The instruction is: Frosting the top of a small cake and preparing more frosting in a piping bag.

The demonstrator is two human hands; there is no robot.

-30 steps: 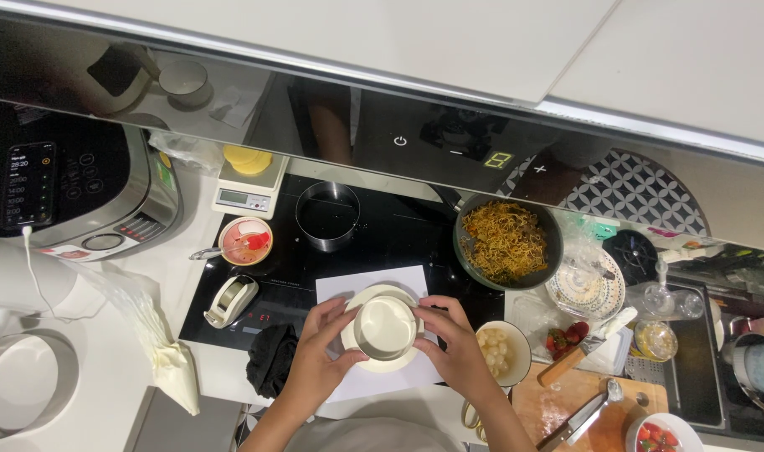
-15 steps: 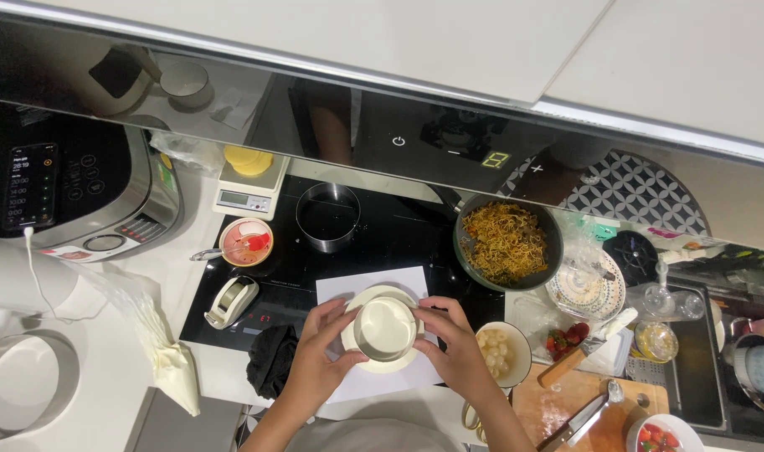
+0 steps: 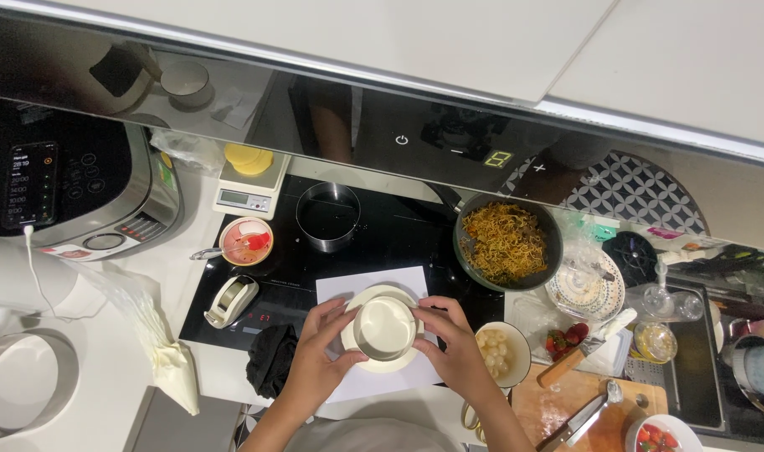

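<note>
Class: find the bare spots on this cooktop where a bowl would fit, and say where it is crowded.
Bare glass lies between the metal ring and noodle pan, above the white paper. Crowded: right of the pan, around the cutting board.

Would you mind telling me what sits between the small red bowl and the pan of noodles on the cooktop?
In the head view, an empty metal ring stands on the black cooktop between the red bowl and the noodle pan.

Single head-worn view, looking steeply down from above, moderately close, black cooktop [image 3: 373,243] centred, counter left and right, wall far
</note>
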